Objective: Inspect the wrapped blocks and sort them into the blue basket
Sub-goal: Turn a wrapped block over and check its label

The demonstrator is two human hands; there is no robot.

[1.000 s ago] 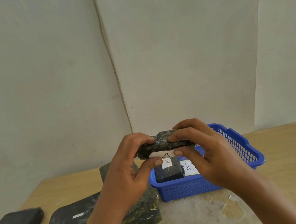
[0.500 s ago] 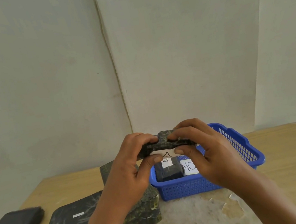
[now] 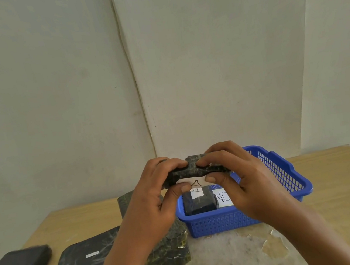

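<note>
Item: wrapped block (image 3: pixel 193 170), held up above the basket (image 3: pixel 286 175) near the tabletop's back edge. My left hand (image 3: pixel 156 201) and right hand (image 3: pixel 243 185) pinch its ends, thumbs beneath, showing its white label for inspection. One block (image 3: pixel 198 201) already lies in the basket.

A: Lighting? 
B: Soft, even daylight, fairly bright; wall (image 3: pixel 54 103) pale w/ a slight green cast. No hard shadows, only faint shade under the hands at frame bottom.
A: Glare, blur?
B: Small glints on wrapped slab (image 3: pixel 84 264), lower left. Mostly sharp; wide-angle bend at edges, lower corners softer.
</note>
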